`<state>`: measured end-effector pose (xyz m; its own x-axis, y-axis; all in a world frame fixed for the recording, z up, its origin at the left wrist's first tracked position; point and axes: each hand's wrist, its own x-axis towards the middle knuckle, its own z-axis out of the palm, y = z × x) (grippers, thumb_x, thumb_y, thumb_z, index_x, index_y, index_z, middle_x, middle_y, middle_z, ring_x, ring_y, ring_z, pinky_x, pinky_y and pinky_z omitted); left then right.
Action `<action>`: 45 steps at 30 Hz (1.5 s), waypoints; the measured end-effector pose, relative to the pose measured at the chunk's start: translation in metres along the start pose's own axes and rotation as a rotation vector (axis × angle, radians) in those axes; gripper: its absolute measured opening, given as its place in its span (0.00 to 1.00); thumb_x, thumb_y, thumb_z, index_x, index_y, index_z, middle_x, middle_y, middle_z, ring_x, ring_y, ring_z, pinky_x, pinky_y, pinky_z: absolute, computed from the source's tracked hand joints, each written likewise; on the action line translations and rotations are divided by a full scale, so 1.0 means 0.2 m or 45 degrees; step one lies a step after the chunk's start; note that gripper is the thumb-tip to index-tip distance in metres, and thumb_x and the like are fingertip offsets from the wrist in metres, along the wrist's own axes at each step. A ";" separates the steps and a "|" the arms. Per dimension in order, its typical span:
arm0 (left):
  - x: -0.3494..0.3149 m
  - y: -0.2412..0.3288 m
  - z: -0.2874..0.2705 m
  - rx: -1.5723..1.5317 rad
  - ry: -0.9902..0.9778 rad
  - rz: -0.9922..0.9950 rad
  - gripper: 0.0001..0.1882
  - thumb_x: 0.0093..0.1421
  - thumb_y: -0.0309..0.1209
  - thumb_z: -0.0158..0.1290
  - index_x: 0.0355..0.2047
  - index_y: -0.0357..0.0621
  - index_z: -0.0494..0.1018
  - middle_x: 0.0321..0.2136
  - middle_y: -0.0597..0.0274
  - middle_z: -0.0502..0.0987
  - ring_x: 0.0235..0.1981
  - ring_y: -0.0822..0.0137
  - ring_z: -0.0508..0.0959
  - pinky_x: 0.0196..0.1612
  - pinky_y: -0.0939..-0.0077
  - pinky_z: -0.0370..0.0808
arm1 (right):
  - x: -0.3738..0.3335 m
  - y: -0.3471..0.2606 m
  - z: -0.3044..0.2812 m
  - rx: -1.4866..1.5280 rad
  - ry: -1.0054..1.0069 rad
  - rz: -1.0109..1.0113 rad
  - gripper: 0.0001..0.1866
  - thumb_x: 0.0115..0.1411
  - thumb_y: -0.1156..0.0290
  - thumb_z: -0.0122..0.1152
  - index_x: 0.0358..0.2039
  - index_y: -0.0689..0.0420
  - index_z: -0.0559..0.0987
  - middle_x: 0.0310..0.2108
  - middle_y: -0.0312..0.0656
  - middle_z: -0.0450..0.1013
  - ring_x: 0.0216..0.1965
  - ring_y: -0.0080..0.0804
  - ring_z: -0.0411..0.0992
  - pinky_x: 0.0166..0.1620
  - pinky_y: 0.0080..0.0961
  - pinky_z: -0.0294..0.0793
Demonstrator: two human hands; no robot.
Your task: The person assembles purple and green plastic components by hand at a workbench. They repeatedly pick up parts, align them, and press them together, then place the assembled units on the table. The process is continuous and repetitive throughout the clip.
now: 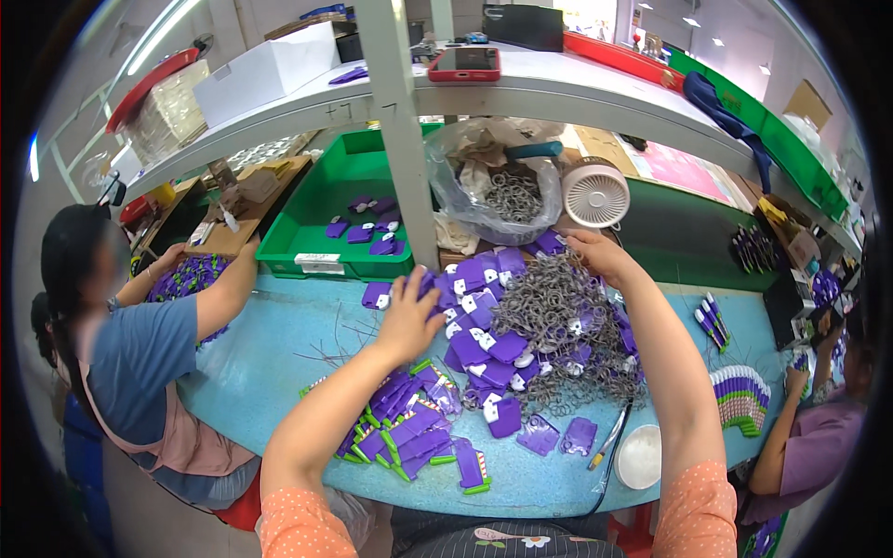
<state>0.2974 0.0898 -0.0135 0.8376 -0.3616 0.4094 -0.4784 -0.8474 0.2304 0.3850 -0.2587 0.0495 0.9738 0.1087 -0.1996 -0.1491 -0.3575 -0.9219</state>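
A heap of purple plastic cases [484,349] with white tabs lies in front of me, mixed on its right with a tangle of grey metal rings [553,302]. My left hand [409,321] rests on the left edge of the cases, fingers spread over purple pieces. At the heap's far right edge is my right hand [600,259], bent down against the cases and rings; its fingertips are partly hidden, so any hold is unclear. Nearer me, left of centre, lies a pile of flat purple pieces with green ends [409,428].
A green bin [326,172] holding several purple cases stands beyond my left hand. Behind the heap are a plastic bag [493,200] of rings and a small white fan [596,196]. A round white dish [639,458] sits near my right forearm. Other people work at both sides.
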 end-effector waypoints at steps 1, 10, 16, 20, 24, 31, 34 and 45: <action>-0.03 0.03 -0.03 -0.034 -0.084 -0.006 0.24 0.55 0.38 0.53 0.50 0.41 0.67 0.61 0.45 0.51 0.56 0.32 0.55 0.57 0.49 0.60 | 0.02 -0.02 0.02 -0.025 -0.017 0.029 0.17 0.62 0.58 0.51 0.49 0.49 0.75 0.35 0.32 0.72 0.27 0.19 0.64 0.28 0.18 0.62; 0.00 0.23 -0.25 -0.247 -0.029 -0.132 0.15 0.57 0.30 0.46 0.41 0.33 0.67 0.42 0.42 0.71 0.43 0.46 0.73 0.42 0.56 0.72 | -0.02 0.07 -0.02 0.372 0.033 -0.158 0.14 0.61 0.68 0.53 0.46 0.57 0.76 0.32 0.33 0.73 0.28 0.17 0.66 0.30 0.13 0.65; 0.12 0.11 -0.03 -0.170 -0.418 -0.066 0.33 0.61 0.51 0.43 0.63 0.52 0.52 0.64 0.47 0.47 0.63 0.41 0.50 0.58 0.36 0.50 | -0.41 0.14 -0.11 0.517 0.363 -0.255 0.19 0.54 0.73 0.60 0.47 0.61 0.73 0.33 0.34 0.72 0.31 0.17 0.68 0.36 0.15 0.67; -0.02 0.19 -0.10 -0.223 -0.548 -0.153 0.34 0.61 0.52 0.43 0.64 0.55 0.50 0.64 0.44 0.44 0.64 0.42 0.49 0.59 0.35 0.48 | -0.84 0.09 -0.19 0.316 0.429 -0.384 0.19 0.51 0.76 0.62 0.45 0.61 0.72 0.35 0.35 0.71 0.35 0.19 0.66 0.40 0.16 0.65; -0.20 0.25 -0.22 -0.036 -0.552 -0.171 0.34 0.60 0.50 0.45 0.62 0.47 0.54 0.63 0.40 0.46 0.63 0.41 0.49 0.61 0.42 0.48 | -1.25 0.01 -0.07 0.403 0.186 -0.375 0.16 0.50 0.81 0.60 0.41 0.62 0.73 0.36 0.36 0.71 0.36 0.20 0.68 0.42 0.16 0.67; -0.74 0.91 -0.50 -0.917 -0.347 0.334 0.46 0.48 0.33 0.63 0.61 0.29 0.47 0.61 0.35 0.51 0.60 0.43 0.58 0.60 0.60 0.60 | -1.61 0.03 0.49 0.727 -0.509 0.198 0.15 0.53 0.80 0.61 0.42 0.64 0.73 0.33 0.37 0.73 0.33 0.20 0.71 0.38 0.15 0.70; -0.95 1.00 -0.39 -1.038 -0.418 -0.134 0.31 0.57 0.28 0.54 0.57 0.32 0.54 0.50 0.39 0.68 0.48 0.51 0.74 0.48 0.68 0.72 | -1.66 0.12 0.62 0.810 -0.496 0.211 0.20 0.53 0.77 0.63 0.48 0.63 0.71 0.28 0.34 0.72 0.28 0.16 0.69 0.31 0.14 0.69; -1.17 1.00 -0.32 -1.917 -0.584 -0.433 0.24 0.61 0.24 0.42 0.57 0.35 0.51 0.43 0.48 0.72 0.45 0.60 0.75 0.45 0.71 0.71 | -1.73 0.22 0.83 -0.576 -0.203 -0.681 0.31 0.39 0.67 0.73 0.42 0.64 0.68 0.38 0.49 0.65 0.36 0.43 0.71 0.33 0.32 0.73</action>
<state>-0.0116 0.0288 -0.0070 0.8258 -0.5606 -0.0616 0.1574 0.1243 0.9797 0.0122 -0.1593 0.0227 0.8516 0.4982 0.1631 0.4610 -0.5633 -0.6857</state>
